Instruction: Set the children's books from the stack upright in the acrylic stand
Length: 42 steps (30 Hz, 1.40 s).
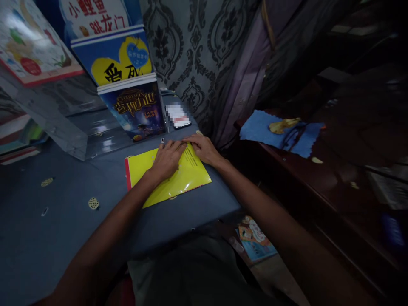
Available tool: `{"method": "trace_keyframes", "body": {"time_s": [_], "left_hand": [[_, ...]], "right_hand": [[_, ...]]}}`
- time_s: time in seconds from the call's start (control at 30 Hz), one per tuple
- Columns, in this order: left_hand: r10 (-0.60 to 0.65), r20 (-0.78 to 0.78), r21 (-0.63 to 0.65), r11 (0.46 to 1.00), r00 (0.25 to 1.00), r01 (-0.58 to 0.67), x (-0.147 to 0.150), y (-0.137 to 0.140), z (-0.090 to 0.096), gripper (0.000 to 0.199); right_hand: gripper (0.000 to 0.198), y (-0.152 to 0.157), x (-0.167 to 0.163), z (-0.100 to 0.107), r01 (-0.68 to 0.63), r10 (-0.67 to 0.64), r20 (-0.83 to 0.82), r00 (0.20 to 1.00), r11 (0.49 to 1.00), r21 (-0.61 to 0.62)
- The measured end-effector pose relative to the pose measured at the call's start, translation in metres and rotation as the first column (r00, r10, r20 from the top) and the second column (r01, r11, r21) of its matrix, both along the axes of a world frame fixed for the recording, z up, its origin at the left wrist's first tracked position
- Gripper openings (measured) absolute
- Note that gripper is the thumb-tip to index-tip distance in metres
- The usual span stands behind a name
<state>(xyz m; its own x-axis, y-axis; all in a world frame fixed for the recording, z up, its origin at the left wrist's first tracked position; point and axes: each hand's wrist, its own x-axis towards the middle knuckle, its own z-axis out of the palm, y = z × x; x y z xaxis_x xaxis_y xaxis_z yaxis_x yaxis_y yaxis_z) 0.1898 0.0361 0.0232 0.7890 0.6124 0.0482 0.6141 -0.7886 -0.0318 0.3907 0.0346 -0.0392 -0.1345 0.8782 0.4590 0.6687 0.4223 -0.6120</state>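
A thin book with a glossy yellow cover (168, 189) and a red strip along its left edge lies flat on the blue cloth. My left hand (168, 159) rests palm down on its upper middle, fingers stretched out. At the book's upper right corner, my right hand (204, 148) touches the edge, its fingers reaching left until they nearly meet the left hand. Small dark print shows beside the right fingers. The left palm covers part of the cover, and the underside of the book is hidden.
Behind the book, a clear acrylic rack (76, 136) holds several children's books, with a dark blue book (137, 112) in front. A phone (178, 115) lies beside it. On a dark wooden surface at right sits a blue cloth (255, 129). Another book (255, 240) lies lower down.
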Motion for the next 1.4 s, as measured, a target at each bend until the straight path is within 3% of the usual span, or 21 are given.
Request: {"method": "trace_keyframes", "body": {"time_s": [0.23,0.43,0.7,0.87,1.1,1.27,1.4], "left_hand": [[0.02,0.04,-0.035,0.999,0.999,-0.019,0.006,-0.003,0.002,0.051],[-0.039,0.123,-0.088,0.995,0.992,0.05,0.002,-0.008,-0.005,0.044],[-0.049,0.116,-0.072,0.996,0.992,0.057,0.007,-0.018,-0.004,0.043],[-0.108,0.126,-0.118,0.985,0.986,0.123,0.002,-0.023,-0.005,0.041],[-0.047,0.094,-0.058,0.997,0.994,0.052,0.008,-0.043,-0.003,0.043],[-0.156,0.131,-0.158,0.972,0.979,0.176,0.003,-0.053,0.0,0.042],[-0.162,0.094,-0.141,0.975,0.982,0.174,0.004,-0.06,0.0,0.043]], "right_hand": [[0.053,0.001,0.007,0.009,-0.043,0.042,-0.019,0.999,0.994,-0.099],[0.054,0.004,0.01,0.011,-0.073,0.068,-0.034,0.997,0.987,-0.144],[0.05,0.005,0.01,0.006,-0.112,0.105,-0.064,0.992,0.985,-0.134],[0.05,0.004,0.01,0.006,-0.103,0.105,0.025,0.994,0.991,-0.09],[0.046,0.0,0.006,0.004,-0.084,0.089,0.104,0.991,0.995,-0.055],[0.042,-0.001,0.006,0.002,-0.087,0.089,0.064,0.994,0.995,-0.04],[0.041,-0.001,0.006,0.003,-0.082,0.084,0.077,0.993,0.996,-0.029]]}}
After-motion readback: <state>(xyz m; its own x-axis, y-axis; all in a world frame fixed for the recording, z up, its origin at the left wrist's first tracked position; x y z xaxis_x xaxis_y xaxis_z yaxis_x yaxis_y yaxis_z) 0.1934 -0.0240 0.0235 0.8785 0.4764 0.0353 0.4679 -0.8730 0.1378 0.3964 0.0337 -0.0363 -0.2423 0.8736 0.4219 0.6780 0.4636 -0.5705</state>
